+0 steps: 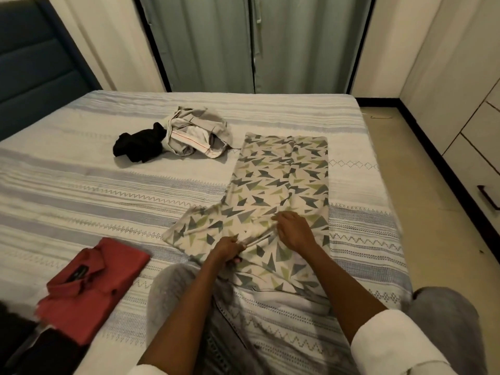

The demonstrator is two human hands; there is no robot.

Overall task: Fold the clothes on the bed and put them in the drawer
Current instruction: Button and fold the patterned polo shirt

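A cream garment with green and grey triangles [284, 182] lies spread lengthwise on the striped bed [81, 190], right of the middle. My left hand [227, 249] grips a fold of it near its near end. Flat on the cloth just to the right rests my right hand [296, 231], fingers spread. A folded red shirt [92, 285] sits at the near left. Farther back lie a crumpled black garment [140, 146] and a crumpled grey and white garment [197, 133], touching each other.
White drawer fronts with a dark handle [487, 198] line the right wall beyond a strip of floor. Grey curtains [254, 44] hang behind the bed and a blue headboard [32, 63] stands at the left. My knees rest on the bed's near edge.
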